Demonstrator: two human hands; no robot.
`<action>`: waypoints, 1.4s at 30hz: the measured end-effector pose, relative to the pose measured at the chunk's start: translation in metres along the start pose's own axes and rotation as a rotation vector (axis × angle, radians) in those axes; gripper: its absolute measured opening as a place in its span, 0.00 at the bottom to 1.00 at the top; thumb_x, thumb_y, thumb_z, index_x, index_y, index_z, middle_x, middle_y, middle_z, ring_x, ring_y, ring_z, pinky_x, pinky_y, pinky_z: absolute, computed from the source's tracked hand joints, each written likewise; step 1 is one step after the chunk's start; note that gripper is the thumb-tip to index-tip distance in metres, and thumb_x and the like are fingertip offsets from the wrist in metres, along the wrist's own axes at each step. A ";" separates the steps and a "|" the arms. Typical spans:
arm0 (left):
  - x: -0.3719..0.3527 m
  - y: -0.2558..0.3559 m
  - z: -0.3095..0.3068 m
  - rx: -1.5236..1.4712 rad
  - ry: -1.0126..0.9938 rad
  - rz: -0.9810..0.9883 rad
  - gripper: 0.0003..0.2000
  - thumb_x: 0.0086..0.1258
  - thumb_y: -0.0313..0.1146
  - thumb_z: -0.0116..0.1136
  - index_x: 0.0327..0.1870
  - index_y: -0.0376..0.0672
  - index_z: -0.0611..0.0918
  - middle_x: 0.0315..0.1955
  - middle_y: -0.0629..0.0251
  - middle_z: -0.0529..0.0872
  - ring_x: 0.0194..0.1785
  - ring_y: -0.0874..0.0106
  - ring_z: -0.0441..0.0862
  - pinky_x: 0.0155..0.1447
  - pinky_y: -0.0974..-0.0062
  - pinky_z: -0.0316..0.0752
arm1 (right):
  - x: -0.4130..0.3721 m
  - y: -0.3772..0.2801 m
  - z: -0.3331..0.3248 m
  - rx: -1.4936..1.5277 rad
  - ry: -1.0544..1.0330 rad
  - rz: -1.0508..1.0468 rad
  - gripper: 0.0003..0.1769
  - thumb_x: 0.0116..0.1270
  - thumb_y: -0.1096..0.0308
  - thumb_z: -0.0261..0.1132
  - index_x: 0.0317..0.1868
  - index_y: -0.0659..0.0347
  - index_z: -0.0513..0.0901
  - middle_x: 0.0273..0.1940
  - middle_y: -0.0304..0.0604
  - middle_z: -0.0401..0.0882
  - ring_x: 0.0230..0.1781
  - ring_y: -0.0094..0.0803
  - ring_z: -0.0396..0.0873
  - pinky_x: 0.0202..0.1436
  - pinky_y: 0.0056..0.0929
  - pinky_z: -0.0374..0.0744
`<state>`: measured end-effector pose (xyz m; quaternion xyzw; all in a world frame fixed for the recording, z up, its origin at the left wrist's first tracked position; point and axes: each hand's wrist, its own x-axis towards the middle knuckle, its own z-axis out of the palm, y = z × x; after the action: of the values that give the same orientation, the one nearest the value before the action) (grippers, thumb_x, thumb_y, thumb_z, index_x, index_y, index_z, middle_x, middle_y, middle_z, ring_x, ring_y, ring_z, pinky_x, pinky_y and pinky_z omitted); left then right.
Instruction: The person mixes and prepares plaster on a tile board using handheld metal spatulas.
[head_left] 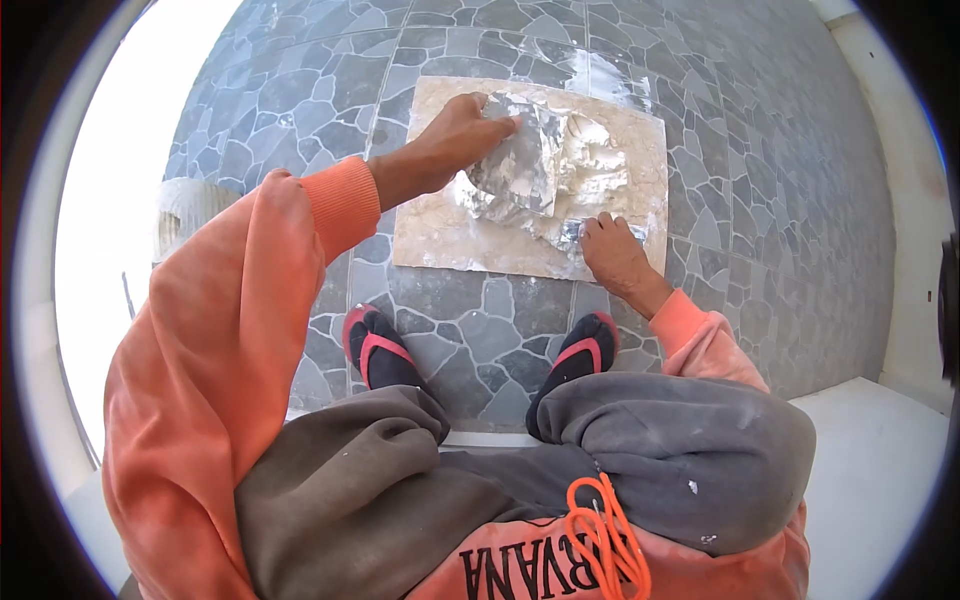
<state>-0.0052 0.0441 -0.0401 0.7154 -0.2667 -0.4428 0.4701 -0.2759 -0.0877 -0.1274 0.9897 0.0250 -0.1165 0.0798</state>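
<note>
My left hand grips the near-left edge of a flat grey plate, its thumb lying on top. White smears coat the plate, which is tilted over a heap of thick white paste. To the right, my right hand has its fingers closed round a small putty knife. The knife's blade points left at the lower edge of the paste; most of its handle is hidden by my fingers. Under all of this lies a beige marble-look board with paste smeared on it.
The floor is grey with a stone-patterned tile. White paste is spilled on it past the board's far edge. My sandalled feet stand just on the near side. A pale cylindrical container lies at the left, and a wall rises at the right.
</note>
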 end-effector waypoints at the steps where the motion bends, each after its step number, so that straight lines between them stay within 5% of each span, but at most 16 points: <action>1: -0.004 0.001 0.002 -0.016 -0.016 -0.014 0.26 0.73 0.37 0.58 0.59 0.19 0.70 0.42 0.48 0.85 0.39 0.70 0.87 0.40 0.76 0.83 | -0.001 -0.004 -0.010 -0.005 0.040 0.003 0.08 0.60 0.69 0.60 0.34 0.61 0.84 0.38 0.44 0.76 0.45 0.38 0.73 0.46 0.36 0.72; 8: 0.003 -0.001 -0.001 -0.017 -0.025 0.025 0.27 0.72 0.37 0.59 0.60 0.19 0.69 0.40 0.48 0.86 0.39 0.70 0.87 0.40 0.78 0.83 | 0.028 -0.033 0.017 -0.007 0.087 -0.096 0.08 0.60 0.68 0.59 0.35 0.61 0.84 0.37 0.45 0.76 0.45 0.38 0.72 0.45 0.37 0.71; 14: 0.004 -0.009 0.000 -0.005 -0.033 0.000 0.24 0.73 0.37 0.59 0.57 0.21 0.72 0.40 0.50 0.86 0.38 0.71 0.86 0.39 0.77 0.82 | 0.019 -0.040 -0.031 -0.032 0.107 -0.019 0.09 0.61 0.68 0.59 0.35 0.62 0.84 0.38 0.45 0.76 0.44 0.38 0.72 0.45 0.36 0.71; 17: 0.010 -0.014 0.002 0.037 0.031 0.029 0.23 0.73 0.37 0.59 0.56 0.21 0.73 0.38 0.51 0.86 0.37 0.71 0.86 0.38 0.76 0.82 | 0.014 -0.061 0.015 0.000 0.106 -0.148 0.09 0.61 0.68 0.59 0.36 0.62 0.84 0.39 0.45 0.76 0.44 0.38 0.72 0.45 0.36 0.71; 24: -0.002 -0.002 -0.004 0.025 0.065 0.026 0.24 0.73 0.37 0.59 0.56 0.19 0.72 0.39 0.51 0.86 0.36 0.72 0.86 0.37 0.77 0.83 | 0.014 -0.045 -0.035 -0.041 0.254 0.040 0.10 0.61 0.68 0.58 0.37 0.64 0.83 0.39 0.45 0.76 0.44 0.38 0.72 0.45 0.36 0.71; 29: -0.001 -0.001 0.000 -0.009 0.021 0.093 0.25 0.72 0.38 0.60 0.56 0.19 0.72 0.38 0.50 0.86 0.36 0.72 0.86 0.36 0.77 0.82 | 0.022 -0.052 0.026 -0.014 0.205 -0.064 0.09 0.61 0.68 0.59 0.36 0.62 0.83 0.38 0.44 0.75 0.44 0.38 0.71 0.44 0.37 0.70; 34: -0.002 -0.001 -0.001 0.048 0.004 0.013 0.23 0.72 0.37 0.60 0.54 0.20 0.74 0.38 0.50 0.86 0.36 0.72 0.86 0.37 0.77 0.82 | 0.018 -0.053 -0.028 -0.034 0.235 -0.005 0.09 0.61 0.68 0.59 0.35 0.62 0.83 0.37 0.44 0.75 0.43 0.37 0.70 0.42 0.36 0.68; 38: 0.007 -0.007 0.003 -0.002 0.046 0.073 0.23 0.72 0.37 0.60 0.53 0.20 0.75 0.38 0.50 0.86 0.36 0.71 0.86 0.37 0.77 0.82 | 0.023 -0.070 0.027 -0.005 0.187 -0.222 0.08 0.60 0.69 0.59 0.35 0.62 0.83 0.37 0.44 0.74 0.43 0.38 0.70 0.43 0.36 0.69; 42: 0.002 -0.010 0.001 -0.002 0.039 0.054 0.22 0.72 0.36 0.60 0.53 0.20 0.75 0.38 0.50 0.86 0.36 0.71 0.87 0.38 0.76 0.83 | 0.023 -0.060 -0.016 0.094 0.269 -0.090 0.08 0.59 0.69 0.59 0.34 0.62 0.83 0.37 0.44 0.75 0.43 0.38 0.71 0.44 0.36 0.70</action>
<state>-0.0057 0.0463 -0.0504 0.7161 -0.2762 -0.4160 0.4877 -0.2540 -0.0254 -0.1269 0.9968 0.0745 0.0127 0.0242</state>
